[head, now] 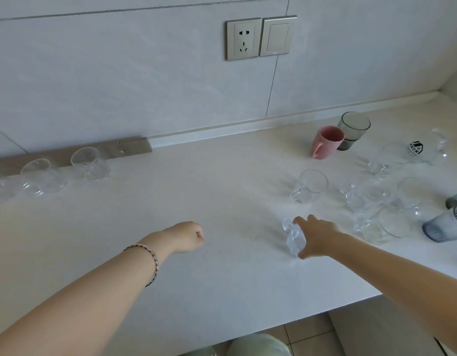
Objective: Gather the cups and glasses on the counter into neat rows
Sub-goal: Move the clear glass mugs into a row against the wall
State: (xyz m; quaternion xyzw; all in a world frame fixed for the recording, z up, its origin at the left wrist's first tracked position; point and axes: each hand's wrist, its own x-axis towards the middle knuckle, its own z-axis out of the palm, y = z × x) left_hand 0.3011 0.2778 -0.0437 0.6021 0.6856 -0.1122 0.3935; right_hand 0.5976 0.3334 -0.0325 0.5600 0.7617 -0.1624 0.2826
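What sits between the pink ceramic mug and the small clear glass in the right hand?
One clear handled glass cup, standing on the white counter; the head view shows it.

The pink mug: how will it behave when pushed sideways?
The pink mug looks ceramic, so probably rigid and heavy. Upright on the smooth counter, it would likely slide, not tip. It may knock the dark glass beside it.

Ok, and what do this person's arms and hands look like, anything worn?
Both forearms are bare, with no sleeves in view and no gloves. The left hand has a thin braided bracelet at its wrist, pinkish with darker strands. The right hand and its wrist wear nothing; no rings show.
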